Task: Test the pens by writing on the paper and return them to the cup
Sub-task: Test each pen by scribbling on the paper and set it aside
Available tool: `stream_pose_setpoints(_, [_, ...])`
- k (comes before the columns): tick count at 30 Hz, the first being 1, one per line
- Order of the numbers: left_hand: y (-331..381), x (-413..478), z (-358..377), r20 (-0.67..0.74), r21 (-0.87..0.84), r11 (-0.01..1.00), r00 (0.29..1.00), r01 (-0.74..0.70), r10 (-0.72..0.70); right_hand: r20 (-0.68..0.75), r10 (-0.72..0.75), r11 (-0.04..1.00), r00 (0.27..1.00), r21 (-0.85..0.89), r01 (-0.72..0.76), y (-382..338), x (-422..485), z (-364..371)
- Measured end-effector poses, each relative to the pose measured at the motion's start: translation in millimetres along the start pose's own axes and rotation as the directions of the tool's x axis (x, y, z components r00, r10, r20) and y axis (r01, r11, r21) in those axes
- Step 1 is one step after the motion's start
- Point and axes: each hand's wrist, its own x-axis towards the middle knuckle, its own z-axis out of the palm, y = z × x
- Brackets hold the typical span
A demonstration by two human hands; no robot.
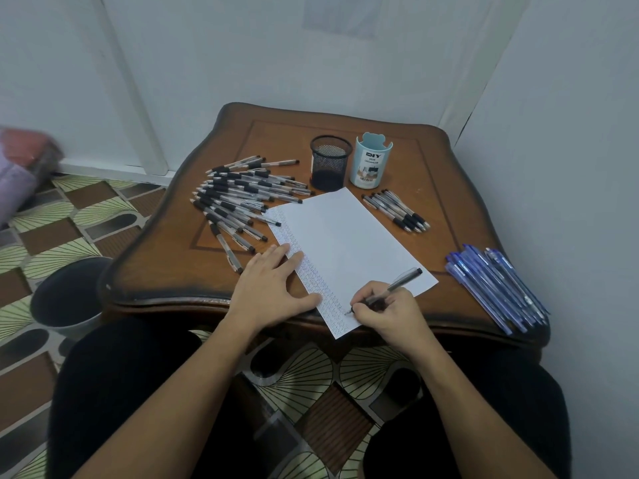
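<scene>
A white sheet of paper (349, 243) lies on the wooden table (166, 271), with a column of small scribbles down its left edge. My right hand (389, 314) grips a black-capped pen (397, 285), its tip touching the paper near the bottom of that column. My left hand (273, 288) rests flat, fingers spread, on the paper's left edge. A black mesh cup (330, 162) and a light blue cup (370, 160) stand behind the paper. A big pile of black-grip pens (238, 202) lies to the left.
Several black-grip pens (397, 210) lie right of the paper. A bundle of blue pens (498, 288) sits at the table's right edge. A dark bucket (65, 295) stands on the patterned floor at the left. My dark-clothed knees are under the table's front edge.
</scene>
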Motion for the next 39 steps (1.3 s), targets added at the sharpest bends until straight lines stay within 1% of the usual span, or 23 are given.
stream_pose_setpoints(15, [-0.5, 0.7, 0.4, 0.006, 0.006, 1.0, 1.0, 0.002, -0.002, 0.015, -0.024, 0.998, 1.0, -0.066, 0.025, 1.1, -0.3, 0.7])
stream_pose_setpoints(18, [0.0, 0.7, 0.7, 0.004, 0.007, 1.0, 1.0, 0.002, -0.003, 0.01, -0.018, 1.0, 1.0, -0.021, 0.018, 1.1, 0.0, -0.4])
stream_pose_setpoints(21, [0.5, 0.9, 0.2, 0.003, 0.004, 1.0, 1.0, 0.005, -0.005, 0.023, -0.026, 0.999, 0.999, -0.037, 0.027, 0.8, -0.6, 0.6])
stream_pose_setpoints(25, [-0.1, 0.2, -0.3, 0.011, 0.001, 1.0, 1.0, 0.003, -0.003, -0.03, -0.015, 1.0, 0.999, 0.01, 0.015, 1.4, 0.5, 0.0])
stream_pose_setpoints(29, [-0.1, 0.2, -0.1, 0.008, 0.004, 1.0, 1.0, 0.002, -0.002, -0.011, -0.014, 1.0, 1.0, 0.003, 0.015, 1.5, -0.4, 0.0])
stream_pose_setpoints(34, [0.2, 0.4, -0.8, 0.017, 0.009, 1.0, 1.0, 0.002, -0.002, -0.035, -0.023, 0.999, 0.999, 0.036, 0.024, 1.9, -1.1, 0.9])
stream_pose_setpoints(39, [-0.7, 0.9, 0.5, 0.013, 0.015, 1.0, 1.0, 0.002, -0.003, -0.021, -0.016, 1.0, 1.0, 0.022, 0.017, 0.6, -1.3, 0.5])
